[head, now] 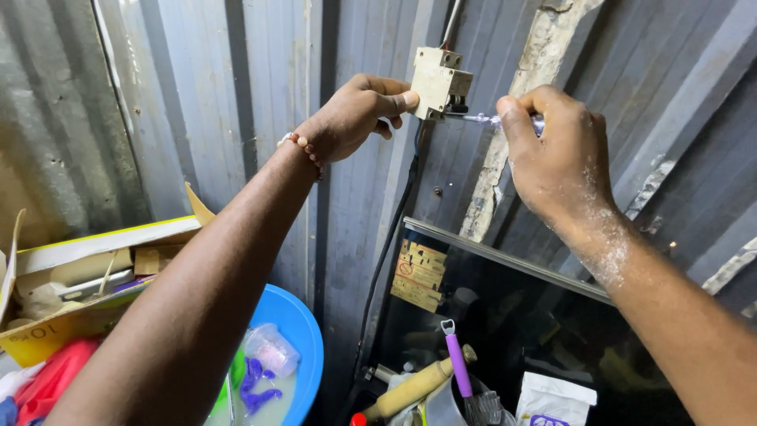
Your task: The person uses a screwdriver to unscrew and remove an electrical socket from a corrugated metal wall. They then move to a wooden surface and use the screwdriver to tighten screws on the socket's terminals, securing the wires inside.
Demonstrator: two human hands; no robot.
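A small beige breaker box (pixel 438 82) is fixed high on a corrugated metal wall (pixel 236 95), with a cable running down from it. My left hand (pixel 351 114) steadies the box, thumb pressed on its left side. My right hand (pixel 556 154) grips a clear-handled screwdriver (pixel 482 119) whose tip enters the right side of the box. White dust covers my right wrist. A beaded bracelet (pixel 303 147) sits on my left wrist.
Below left lie an open cardboard box (pixel 95 260) and a blue plastic basin (pixel 303 331) holding small plastic items. A dark glass-fronted appliance (pixel 505 315) stands low right, with a wooden rolling pin (pixel 418 386), a purple-handled utensil (pixel 457 367) and a white pouch (pixel 552 398) before it.
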